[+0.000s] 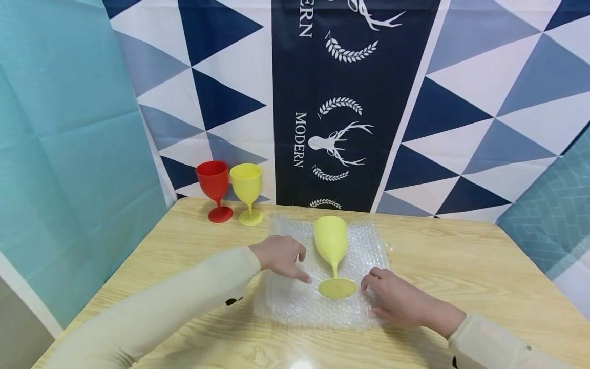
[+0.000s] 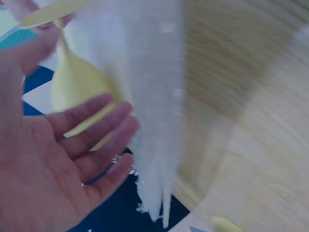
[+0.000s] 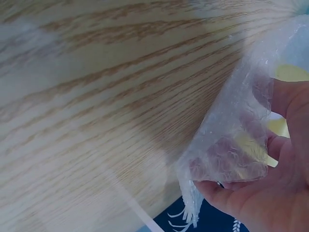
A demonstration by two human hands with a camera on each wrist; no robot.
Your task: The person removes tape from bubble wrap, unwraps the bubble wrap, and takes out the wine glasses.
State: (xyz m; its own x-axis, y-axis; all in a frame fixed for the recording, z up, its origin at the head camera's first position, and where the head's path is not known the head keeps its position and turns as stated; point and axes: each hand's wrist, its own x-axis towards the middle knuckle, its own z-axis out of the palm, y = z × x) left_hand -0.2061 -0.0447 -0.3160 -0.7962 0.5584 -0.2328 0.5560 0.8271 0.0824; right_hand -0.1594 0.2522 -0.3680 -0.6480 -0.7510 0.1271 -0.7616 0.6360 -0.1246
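A yellow plastic goblet (image 1: 331, 241) lies on a sheet of bubble wrap (image 1: 299, 307), its bowl away from me and its round foot toward me. My left hand (image 1: 282, 256) is over the wrap's left part, beside the goblet. In the left wrist view its fingers (image 2: 104, 140) are spread and loosely extended, overlapping the goblet's bowl. My right hand (image 1: 398, 300) is at the wrap's right edge, near the goblet's foot. The right wrist view shows that hand gripping a raised flap of the wrap, with fingers (image 3: 215, 191) curled at its edge and partly seen through it.
On the back left of the wooden table (image 1: 461, 287) stand a red goblet (image 1: 213, 179) and another yellow goblet (image 1: 247, 182), both upright and close together. A patterned cloth (image 1: 230, 66) hangs behind the table, and a teal cloth (image 1: 78, 128) hangs at the left.
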